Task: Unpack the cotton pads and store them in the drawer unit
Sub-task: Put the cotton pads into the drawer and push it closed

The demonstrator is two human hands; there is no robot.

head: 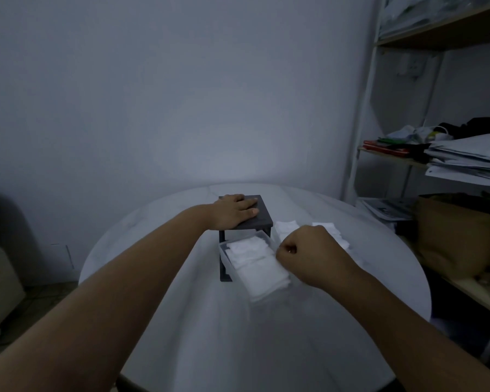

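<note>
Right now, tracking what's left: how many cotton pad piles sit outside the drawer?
2: one pile beside the drawer unit, second pile beyond the right hand, which may hide more.

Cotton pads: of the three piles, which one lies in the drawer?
The left pile, in the pulled-out drawer; the middle pile and right pile lie on the table beyond the right hand.

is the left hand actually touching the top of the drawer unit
Touching. The head view shows the left hand lying flat, palm down, on the dark top of the drawer unit, with no gap visible under the fingers.
</note>
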